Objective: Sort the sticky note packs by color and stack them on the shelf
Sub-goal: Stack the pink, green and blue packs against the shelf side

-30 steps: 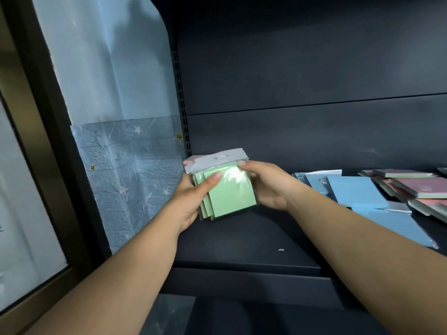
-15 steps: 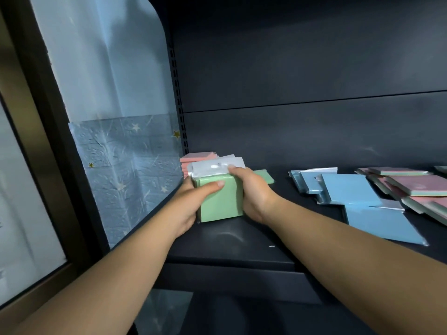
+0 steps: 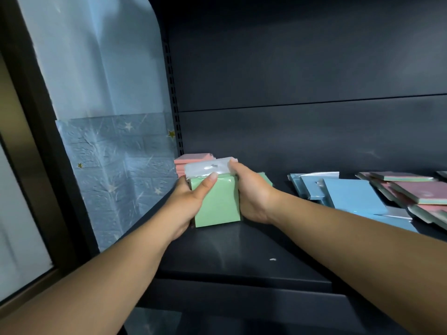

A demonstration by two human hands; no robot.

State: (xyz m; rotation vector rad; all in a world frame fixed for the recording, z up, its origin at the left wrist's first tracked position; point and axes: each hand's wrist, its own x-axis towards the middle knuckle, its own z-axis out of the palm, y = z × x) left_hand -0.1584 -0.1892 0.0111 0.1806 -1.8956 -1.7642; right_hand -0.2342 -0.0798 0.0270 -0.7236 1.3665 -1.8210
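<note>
Fingers of both hands are clamping the green packs on the shelf | left hand, right hand | behind: pink stack is sitting sorted | right: blue packs and mixed packs are lying loose, seemingly unsorted

No legible txt, labels, brands or nos. anywhere in frame; sticky note packs at centre carry no readable print.
</note>
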